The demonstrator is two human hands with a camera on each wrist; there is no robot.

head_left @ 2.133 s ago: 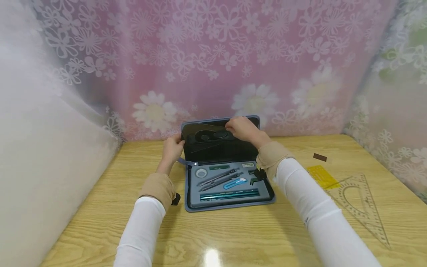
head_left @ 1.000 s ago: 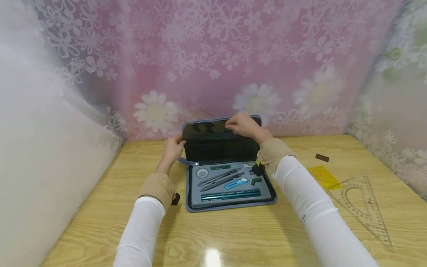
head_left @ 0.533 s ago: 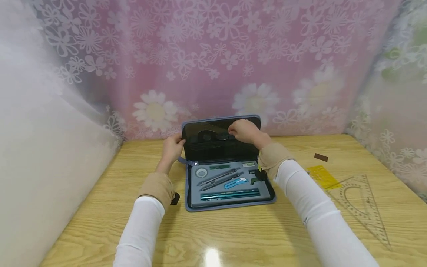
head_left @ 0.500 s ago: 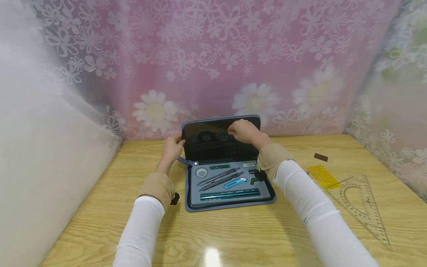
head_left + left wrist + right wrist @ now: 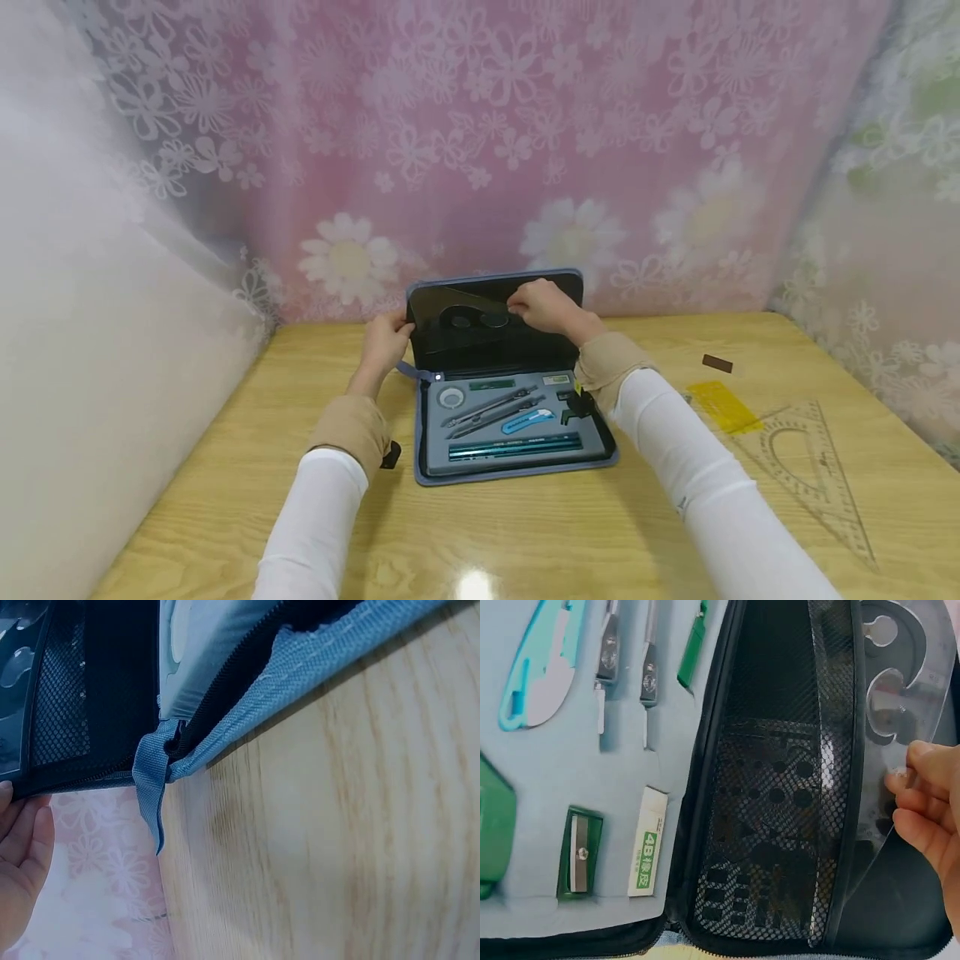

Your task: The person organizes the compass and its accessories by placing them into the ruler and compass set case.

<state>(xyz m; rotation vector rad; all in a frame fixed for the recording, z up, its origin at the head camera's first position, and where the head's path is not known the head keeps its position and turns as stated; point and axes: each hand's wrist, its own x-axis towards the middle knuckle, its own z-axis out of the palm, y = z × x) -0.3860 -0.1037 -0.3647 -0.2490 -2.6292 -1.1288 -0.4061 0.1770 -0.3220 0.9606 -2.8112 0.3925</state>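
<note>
A blue-edged zip case [image 5: 517, 475] lies spread on the table with its black lid raised at the back. My left hand [image 5: 386, 343] pinches the lid's left edge between thumb and fingers, also seen at the side of the left wrist view. With thumb and fingertips, my right hand [image 5: 934, 802] pinches a clear plastic set square [image 5: 919, 705] with curved cut-outs. Its lower part is tucked behind the edge of the black mesh pocket [image 5: 765, 750] in the lid. A perforated template shows through the mesh.
The case tray holds a tape roll [image 5: 451, 397], compasses [image 5: 491, 410], a blue cutter [image 5: 527, 421], pencils [image 5: 516, 447], an eraser [image 5: 646, 844] and a green sharpener [image 5: 580, 851]. To the right lie a yellow stencil [image 5: 722, 406], a clear set square [image 5: 828, 483] and a brown strip [image 5: 717, 363].
A second ago the pocket edge stood higher and pulled forward; the set square has since come down against the lid, with my right hand slightly lower. The left hand keeps its hold.
</note>
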